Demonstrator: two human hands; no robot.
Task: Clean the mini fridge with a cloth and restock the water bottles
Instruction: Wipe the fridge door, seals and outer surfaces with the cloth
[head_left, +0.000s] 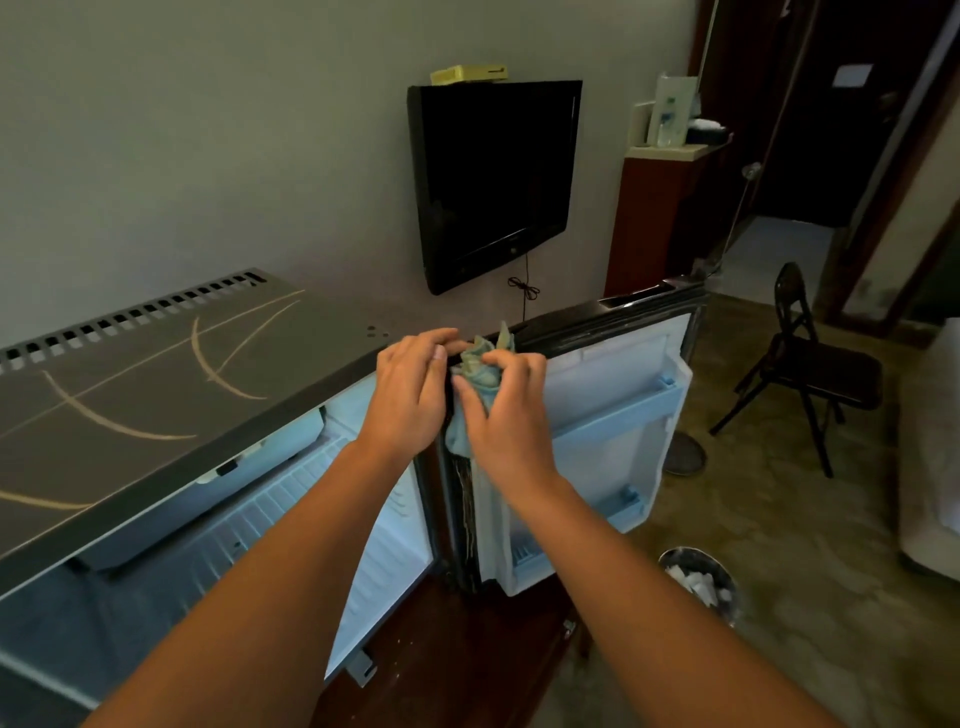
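1. The cloth (480, 364) is bunched at the hinge corner of the fridge (156, 364). My right hand (506, 410) pinches it with curled fingers and thumb.
2. My left hand (410, 389) rests just left of it on the fridge's top corner, fingers bent. I cannot tell whether it grips anything.
3. The open door (618, 395) stands right of my right hand, with a bin (698, 582) lower down.

Head view, downward, close over fridge (156, 395)
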